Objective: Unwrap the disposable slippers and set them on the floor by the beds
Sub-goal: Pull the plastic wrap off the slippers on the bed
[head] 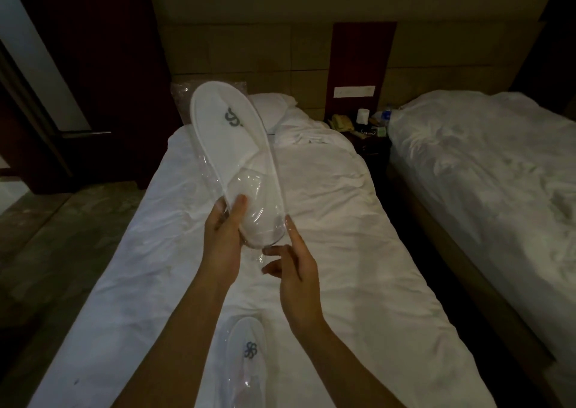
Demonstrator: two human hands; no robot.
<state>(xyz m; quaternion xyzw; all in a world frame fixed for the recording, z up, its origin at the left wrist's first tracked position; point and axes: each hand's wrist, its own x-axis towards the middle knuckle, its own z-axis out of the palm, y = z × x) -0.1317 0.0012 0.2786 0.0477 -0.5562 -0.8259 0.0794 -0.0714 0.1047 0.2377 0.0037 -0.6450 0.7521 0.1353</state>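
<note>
A white slipper pack (230, 146) in clear plastic, with a grey flower logo, is held up over the left bed, toe end away from me. My left hand (224, 236) grips its heel end, thumb on top. My right hand (296, 261) touches the plastic wrap (271, 220) at the right edge near the heel, its fingers pinching the loose film. A second wrapped slipper pack (249, 354) lies flat on the bed near me, between my forearms.
The left bed (327, 220) has a rumpled white duvet and a pillow (271, 111). A second bed (486, 164) stands on the right across a dark floor gap (414, 252). A nightstand (361, 127) with a phone and bottle sits between them. Patterned carpet (62, 236) lies on the left.
</note>
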